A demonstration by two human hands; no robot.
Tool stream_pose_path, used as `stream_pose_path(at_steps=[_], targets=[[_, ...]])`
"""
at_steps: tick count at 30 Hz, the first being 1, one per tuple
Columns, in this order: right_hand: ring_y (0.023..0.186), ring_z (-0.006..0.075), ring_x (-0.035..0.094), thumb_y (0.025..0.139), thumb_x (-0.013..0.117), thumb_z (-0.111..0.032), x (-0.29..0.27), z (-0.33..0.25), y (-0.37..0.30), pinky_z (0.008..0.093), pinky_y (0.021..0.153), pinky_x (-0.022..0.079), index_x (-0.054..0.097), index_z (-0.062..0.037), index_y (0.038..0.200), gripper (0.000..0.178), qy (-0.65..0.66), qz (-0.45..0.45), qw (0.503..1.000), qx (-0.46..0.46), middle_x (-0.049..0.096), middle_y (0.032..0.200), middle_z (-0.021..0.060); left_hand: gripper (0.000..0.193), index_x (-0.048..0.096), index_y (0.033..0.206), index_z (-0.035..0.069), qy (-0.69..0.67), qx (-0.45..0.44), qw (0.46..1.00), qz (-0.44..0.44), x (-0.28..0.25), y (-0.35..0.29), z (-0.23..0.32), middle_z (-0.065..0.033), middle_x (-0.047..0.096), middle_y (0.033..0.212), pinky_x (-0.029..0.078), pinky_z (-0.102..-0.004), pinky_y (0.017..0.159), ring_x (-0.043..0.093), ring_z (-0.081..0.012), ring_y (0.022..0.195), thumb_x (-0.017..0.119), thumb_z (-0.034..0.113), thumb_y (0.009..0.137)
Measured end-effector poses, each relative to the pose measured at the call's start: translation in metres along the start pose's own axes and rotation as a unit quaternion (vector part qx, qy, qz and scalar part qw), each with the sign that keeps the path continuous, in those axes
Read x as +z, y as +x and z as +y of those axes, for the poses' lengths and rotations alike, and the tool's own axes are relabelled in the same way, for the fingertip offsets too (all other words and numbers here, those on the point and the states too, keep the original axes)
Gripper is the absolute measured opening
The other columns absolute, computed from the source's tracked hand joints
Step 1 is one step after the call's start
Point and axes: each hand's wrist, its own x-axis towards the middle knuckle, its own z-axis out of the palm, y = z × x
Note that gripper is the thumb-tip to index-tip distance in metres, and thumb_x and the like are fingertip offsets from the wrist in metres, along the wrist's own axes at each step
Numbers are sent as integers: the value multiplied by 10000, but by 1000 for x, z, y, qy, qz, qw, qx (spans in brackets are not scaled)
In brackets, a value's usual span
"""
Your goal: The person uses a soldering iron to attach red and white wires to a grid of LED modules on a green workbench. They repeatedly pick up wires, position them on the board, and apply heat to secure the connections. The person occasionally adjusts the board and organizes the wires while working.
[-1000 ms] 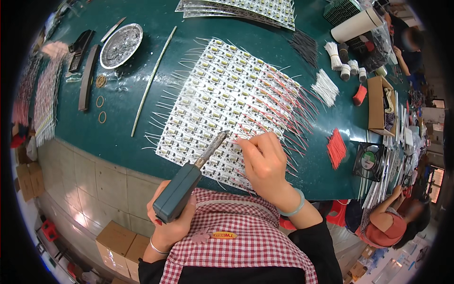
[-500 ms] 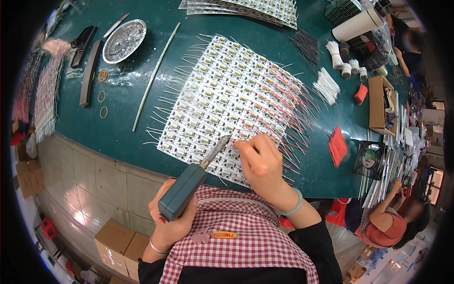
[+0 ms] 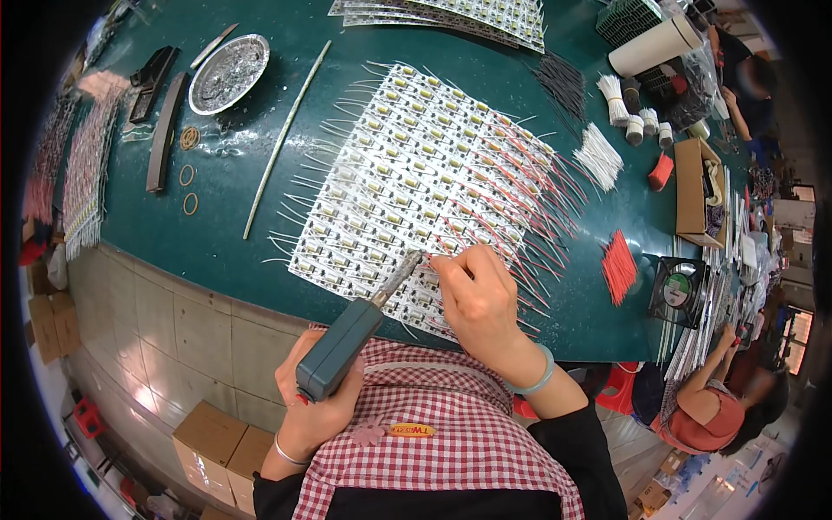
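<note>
My left hand (image 3: 314,414) is wrapped round the dark green body of a soldering gun (image 3: 336,348). Its metal tip reaches up and right to the white circuit board panel (image 3: 362,201), low in the panel's middle. Right beside the tip, my right hand (image 3: 479,299) is closed in a pinch on a thin red wire, mostly hidden by the fingers. Small yellow-topped parts sit in rows over the panel. Thin white wires stick out from its left side, and red wires (image 3: 542,192) fan out from its right part.
Loose red wires (image 3: 618,269), white wires (image 3: 598,158) and black wires (image 3: 562,85) lie to the right. A metal bowl (image 3: 229,76) and a thin rod (image 3: 286,143) are on the left. More panels (image 3: 468,22) are stacked behind. A co-worker (image 3: 706,407) sits at right.
The soldering gun has shifted slightly right and up with my left hand, its tip closer to my right fingertips. My right hand stays almost in place.
</note>
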Motion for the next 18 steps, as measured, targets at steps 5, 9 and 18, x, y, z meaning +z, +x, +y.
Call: stream_pose_path(at_steps=[5, 9, 18], targets=[[684, 259, 546, 736, 723, 88, 0, -1, 1, 382, 582, 454, 691, -16, 946, 237, -4, -1, 1000, -1, 501, 751, 88, 191, 673, 933, -60, 10, 4, 1000, 1, -1, -2, -2, -132, 657, 909, 512, -302, 659, 641, -193, 748, 735, -42, 753], [696, 253, 546, 736, 706, 73, 1, 0, 0, 372, 579, 458, 693, -13, 953, 235, -11, 0, 1000, -5, 500, 759, 85, 187, 677, 928, -69, 26, 33, 999, 10, -2, -2, -1, -137, 656, 909, 512, -307, 645, 633, -197, 730, 728, -41, 751], [691, 252, 542, 725, 708, 75, 1, -1, 0, 369, 581, 445, 691, -13, 937, 230, -11, 23, 1000, -13, 517, 772, 83, 219, 686, 962, -73, 2, 13, 1000, 17, -4, -8, -3, -158, 669, 946, 527, -317, 676, 660, -219, 772, 720, -41, 748]])
